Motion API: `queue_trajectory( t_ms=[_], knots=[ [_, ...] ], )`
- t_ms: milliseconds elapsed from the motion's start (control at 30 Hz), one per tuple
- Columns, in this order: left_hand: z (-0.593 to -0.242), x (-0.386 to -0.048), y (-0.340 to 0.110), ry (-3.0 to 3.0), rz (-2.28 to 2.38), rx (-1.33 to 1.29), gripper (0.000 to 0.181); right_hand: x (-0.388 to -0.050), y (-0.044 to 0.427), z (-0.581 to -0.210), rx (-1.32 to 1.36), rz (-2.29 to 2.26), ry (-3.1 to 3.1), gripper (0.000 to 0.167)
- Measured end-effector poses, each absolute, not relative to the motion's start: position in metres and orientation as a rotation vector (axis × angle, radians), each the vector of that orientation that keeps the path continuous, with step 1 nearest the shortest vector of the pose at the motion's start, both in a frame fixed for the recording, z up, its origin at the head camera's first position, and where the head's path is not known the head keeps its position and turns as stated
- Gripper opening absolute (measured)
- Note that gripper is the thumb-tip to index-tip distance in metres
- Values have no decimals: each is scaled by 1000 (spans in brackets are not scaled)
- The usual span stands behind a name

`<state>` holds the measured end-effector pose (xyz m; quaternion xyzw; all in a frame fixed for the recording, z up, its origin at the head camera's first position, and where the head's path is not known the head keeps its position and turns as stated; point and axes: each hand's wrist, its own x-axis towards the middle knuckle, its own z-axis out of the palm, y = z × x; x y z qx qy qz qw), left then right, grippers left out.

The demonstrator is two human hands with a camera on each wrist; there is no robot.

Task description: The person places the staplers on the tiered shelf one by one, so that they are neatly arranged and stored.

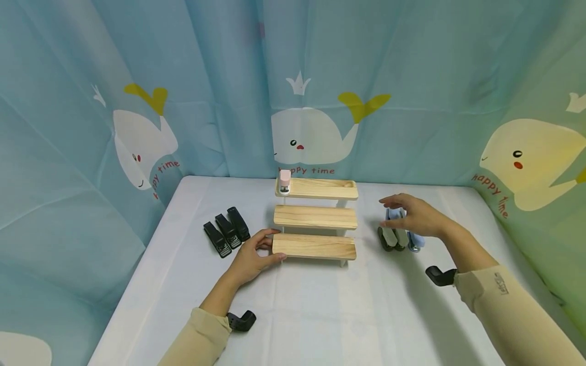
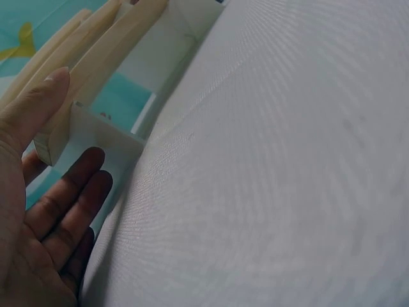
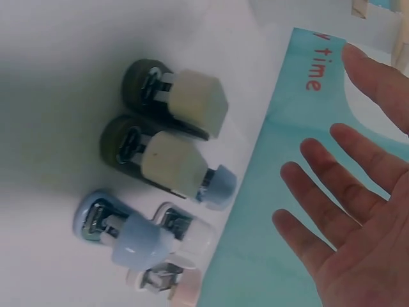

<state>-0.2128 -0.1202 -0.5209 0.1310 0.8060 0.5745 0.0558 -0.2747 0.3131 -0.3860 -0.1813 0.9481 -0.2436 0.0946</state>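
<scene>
My left hand [image 1: 251, 259] holds the left end of the lowest board of a three-tier wooden display rack [image 1: 316, 246]. In the left wrist view its thumb [image 2: 41, 105] lies along the board and the other fingers reach behind and below it. My right hand [image 1: 415, 217] hovers, fingers spread, over a group of mini staplers and holds nothing. The right wrist view shows two green staplers [image 3: 192, 102], a light blue stapler [image 3: 137, 240], a white one [image 3: 195, 240] and a pink one [image 3: 185, 289]; another blue one [image 3: 219, 187] is partly hidden.
A pink and white mini stapler [image 1: 285, 182] stands at the left of the rack's top board. Three black staplers [image 1: 226, 232] lie side by side left of the rack. A white cloth [image 1: 311, 315] covers the table, and a whale-print curtain [image 1: 229, 101] hangs behind.
</scene>
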Motion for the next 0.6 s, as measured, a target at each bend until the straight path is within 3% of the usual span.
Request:
queue_trajectory(
  t_ms=[600],
  knots=[
    [-517, -211, -120, 2461, 1726, 391, 64, -265, 324, -405, -472, -652, 2746, 72]
  ],
)
